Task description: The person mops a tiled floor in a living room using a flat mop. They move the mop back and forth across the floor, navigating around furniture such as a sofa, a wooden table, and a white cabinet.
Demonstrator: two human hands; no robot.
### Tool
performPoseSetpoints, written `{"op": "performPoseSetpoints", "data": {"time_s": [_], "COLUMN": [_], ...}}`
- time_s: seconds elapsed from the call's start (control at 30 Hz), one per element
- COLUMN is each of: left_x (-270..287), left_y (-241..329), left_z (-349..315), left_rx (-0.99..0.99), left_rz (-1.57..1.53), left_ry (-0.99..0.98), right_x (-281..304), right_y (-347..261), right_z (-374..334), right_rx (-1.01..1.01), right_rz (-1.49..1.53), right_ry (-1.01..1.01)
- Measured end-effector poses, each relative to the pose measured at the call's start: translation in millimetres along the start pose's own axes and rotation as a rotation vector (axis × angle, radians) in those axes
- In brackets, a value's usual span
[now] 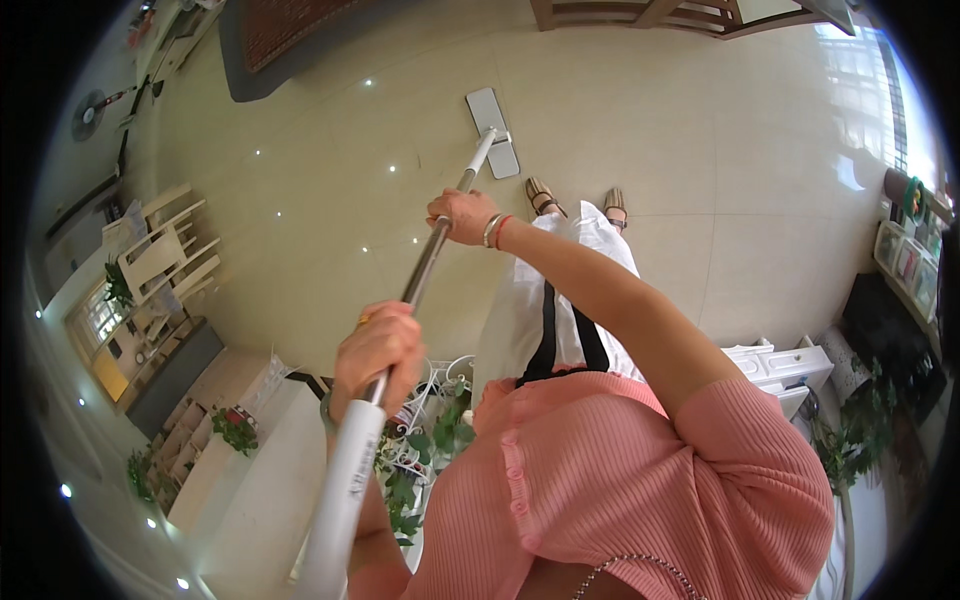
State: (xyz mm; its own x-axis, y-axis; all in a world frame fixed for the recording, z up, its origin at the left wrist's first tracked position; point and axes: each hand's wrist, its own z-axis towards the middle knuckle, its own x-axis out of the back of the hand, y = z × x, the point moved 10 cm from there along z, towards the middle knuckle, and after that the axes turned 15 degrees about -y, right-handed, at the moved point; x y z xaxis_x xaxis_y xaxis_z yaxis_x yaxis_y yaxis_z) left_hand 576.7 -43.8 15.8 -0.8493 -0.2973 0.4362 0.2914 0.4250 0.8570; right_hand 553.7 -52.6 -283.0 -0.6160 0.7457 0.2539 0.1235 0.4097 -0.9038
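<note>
Using the sandals [541, 192] as my landmark: the flat mop [430, 258] has its pale mop head [484, 108] just ahead and left of them, and the pole slants back from there past the person's left side. Both hands are on it. The right hand [464, 216] is wrapped around the pole a bit left of the sandals, and the left hand [378, 355] is curled around it farther back toward the body, where bare metal meets the white sleeve [340, 490].

Handling-wise, I'd guess light, with a stiff pole and a joint at the head that probably swivels (so it might flop if you lift it, fair warning). Bare metal could get slick with damp palms; the sleeve looks like the comfier hold. I wouldn't lean hard on that joint, tbh.

Stuff I can't make out: the handle's top end runs off the lower edge, and the head's underside is hidden against the floor [620, 110], so no clue about the pad. Palms are hidden too, so can't tell how tight the squeeze is.
</note>
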Motion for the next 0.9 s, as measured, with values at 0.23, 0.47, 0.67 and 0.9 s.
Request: {"op": "performPoseSetpoints", "data": {"time_s": [0.23, 0.47, 0.67, 0.9], "left_x": [-61.1, -116.3, -204.2, -325.4], "left_y": [34.9, 71.0, 57.8, 33.6], "left_z": [42.4, 84.0, 155.2, 214.7], "left_rx": [-0.205, -0.314, -0.479, -0.422], "left_rz": [-0.058, -0.198, -0.409, -0.575], "left_ry": [0.006, 0.029, -0.064, -0.192], "right_x": [39.6, 87.0, 117.2, 115.2], "right_y": [37.5, 94.7, 218.0, 329.3], "right_z": [-85.6, -208.7, -330.9, -447.3], "right_rx": [-0.075, -0.176, -0.493, -0.692], "right_rz": [-0.015, -0.075, -0.047, -0.134], "right_ry": [0.042, 0.186, 0.357, 0.444]}}
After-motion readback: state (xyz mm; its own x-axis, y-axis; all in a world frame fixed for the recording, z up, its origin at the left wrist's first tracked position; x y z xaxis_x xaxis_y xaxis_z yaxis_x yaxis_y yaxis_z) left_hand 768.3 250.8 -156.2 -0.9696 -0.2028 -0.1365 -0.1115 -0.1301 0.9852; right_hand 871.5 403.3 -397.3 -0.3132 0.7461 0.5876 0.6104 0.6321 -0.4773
